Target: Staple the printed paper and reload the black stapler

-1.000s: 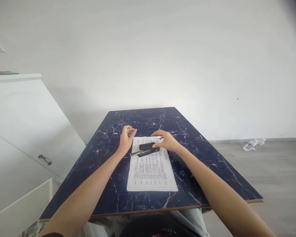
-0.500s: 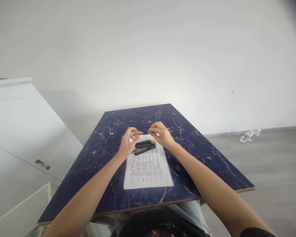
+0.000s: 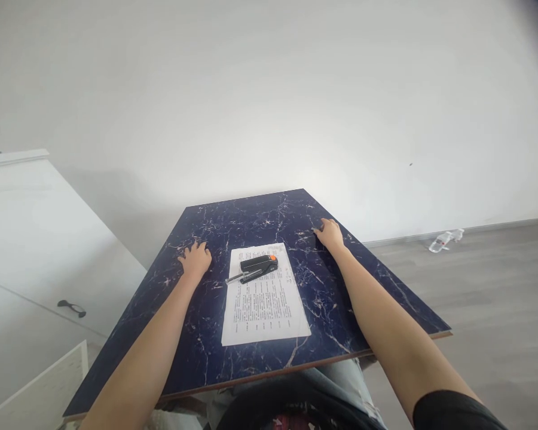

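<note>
Okay, black stapler (image 3: 259, 268) sits on printed paper (image 3: 266, 313). Left hand (image 3: 196, 260) spread at stapler's 9 o'clock; right hand (image 3: 330, 234) at 2 o'clock, can't tell if pinching.

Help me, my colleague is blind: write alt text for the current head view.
A black stapler, its metal rail sticking out, lies on printed paper on a dark blue table. The left hand and right hand flank the paper.

The left forearm (image 3: 147, 352) and right forearm (image 3: 385, 322) reach forward, bare and well apart. The left grip (image 3: 196, 260) is palm down, fingers fanned out. The right grip (image 3: 330, 234), slightly farther forward, has its fingers bent (whether their tips meet the thumb is too small to tell).
</note>
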`<state>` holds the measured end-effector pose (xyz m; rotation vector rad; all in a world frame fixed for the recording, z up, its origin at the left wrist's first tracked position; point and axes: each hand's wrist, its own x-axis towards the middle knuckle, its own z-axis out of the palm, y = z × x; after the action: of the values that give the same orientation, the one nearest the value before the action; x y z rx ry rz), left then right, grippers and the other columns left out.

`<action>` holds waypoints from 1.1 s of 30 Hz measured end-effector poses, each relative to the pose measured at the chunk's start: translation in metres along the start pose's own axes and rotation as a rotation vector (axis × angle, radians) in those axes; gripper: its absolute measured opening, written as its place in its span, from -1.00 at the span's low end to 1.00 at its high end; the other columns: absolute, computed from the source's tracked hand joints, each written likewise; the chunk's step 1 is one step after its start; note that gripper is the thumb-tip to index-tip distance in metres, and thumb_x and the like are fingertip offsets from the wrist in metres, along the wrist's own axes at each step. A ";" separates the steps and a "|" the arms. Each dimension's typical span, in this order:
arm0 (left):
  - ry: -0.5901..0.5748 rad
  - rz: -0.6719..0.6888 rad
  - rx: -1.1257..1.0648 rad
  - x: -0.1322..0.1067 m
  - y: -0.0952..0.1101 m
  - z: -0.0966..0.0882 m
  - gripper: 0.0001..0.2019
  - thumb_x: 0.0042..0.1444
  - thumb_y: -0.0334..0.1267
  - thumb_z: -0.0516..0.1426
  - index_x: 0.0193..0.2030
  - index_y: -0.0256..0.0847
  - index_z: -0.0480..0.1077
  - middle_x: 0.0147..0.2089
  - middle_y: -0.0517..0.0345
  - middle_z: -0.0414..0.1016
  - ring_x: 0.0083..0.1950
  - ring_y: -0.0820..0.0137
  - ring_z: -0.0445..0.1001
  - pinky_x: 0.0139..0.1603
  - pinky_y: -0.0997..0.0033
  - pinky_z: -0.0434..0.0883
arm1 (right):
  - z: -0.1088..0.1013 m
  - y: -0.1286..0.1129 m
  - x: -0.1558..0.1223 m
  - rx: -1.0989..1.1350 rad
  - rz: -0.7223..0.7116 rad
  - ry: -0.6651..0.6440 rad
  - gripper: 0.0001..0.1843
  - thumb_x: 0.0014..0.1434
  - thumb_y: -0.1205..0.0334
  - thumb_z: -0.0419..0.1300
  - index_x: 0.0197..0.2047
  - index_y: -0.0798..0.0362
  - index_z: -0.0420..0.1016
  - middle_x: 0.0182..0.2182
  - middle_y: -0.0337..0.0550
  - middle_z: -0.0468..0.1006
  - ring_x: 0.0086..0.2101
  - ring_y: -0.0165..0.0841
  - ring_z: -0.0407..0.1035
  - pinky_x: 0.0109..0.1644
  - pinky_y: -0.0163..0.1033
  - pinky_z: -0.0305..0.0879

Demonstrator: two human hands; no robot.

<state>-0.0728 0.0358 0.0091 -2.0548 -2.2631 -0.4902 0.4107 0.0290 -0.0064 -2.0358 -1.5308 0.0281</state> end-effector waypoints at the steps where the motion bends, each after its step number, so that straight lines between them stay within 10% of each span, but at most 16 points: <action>1: 0.008 0.026 0.023 -0.001 0.002 -0.001 -0.52 0.27 -0.29 -0.02 0.29 -0.16 0.42 0.35 -0.30 0.36 0.34 -0.25 0.29 0.24 -0.41 0.26 | 0.001 0.000 0.001 0.006 0.006 0.003 -0.55 0.23 0.24 0.26 0.18 0.13 0.57 -0.03 0.13 0.54 0.04 -0.01 0.38 0.13 -0.02 0.32; 5: 0.026 0.112 0.074 -0.006 0.005 -0.008 -0.52 0.14 -0.47 0.00 0.16 -0.30 0.51 0.13 -0.37 0.47 0.18 -0.11 0.41 0.14 -0.05 0.41 | 0.002 0.002 0.002 0.025 0.008 0.010 -0.71 0.22 0.23 0.25 -0.01 0.08 0.64 -0.11 0.06 0.58 -0.02 -0.07 0.42 0.10 -0.07 0.31; 13: 0.072 0.162 0.052 -0.008 0.006 -0.005 -0.63 0.24 -0.49 -0.05 0.00 -0.26 0.53 -0.01 -0.25 0.48 0.05 -0.04 0.44 0.06 0.03 0.41 | -0.011 -0.019 -0.009 0.253 -0.028 0.093 -0.79 0.19 0.09 0.27 -0.38 0.03 0.54 -0.44 -0.11 0.58 -0.35 -0.20 0.44 -0.19 -0.16 0.31; 23: 0.111 0.473 -0.435 -0.022 0.045 -0.001 -0.71 0.35 -0.41 -0.05 0.03 -0.17 0.46 -0.01 -0.07 0.46 0.08 0.16 0.45 0.23 0.13 0.37 | -0.015 -0.133 -0.086 0.495 -0.890 -0.430 -0.33 0.18 -0.09 0.41 0.29 -0.08 0.44 0.11 0.00 0.56 0.08 -0.09 0.43 0.14 -0.01 0.37; 33: 0.150 0.659 -0.616 -0.043 0.064 -0.013 -0.81 0.42 -0.29 0.00 -0.02 -0.16 0.44 -0.06 0.00 0.41 -0.02 0.26 0.46 0.08 0.26 0.40 | -0.007 -0.129 -0.082 0.359 -0.807 -0.425 -0.65 0.28 0.02 0.32 0.08 -0.04 0.62 -0.05 -0.03 0.66 -0.13 -0.12 0.54 -0.10 -0.10 0.42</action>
<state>-0.0070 -0.0049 0.0240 -2.7148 -1.3060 -1.3202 0.2723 -0.0251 0.0324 -1.0712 -2.3125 0.4056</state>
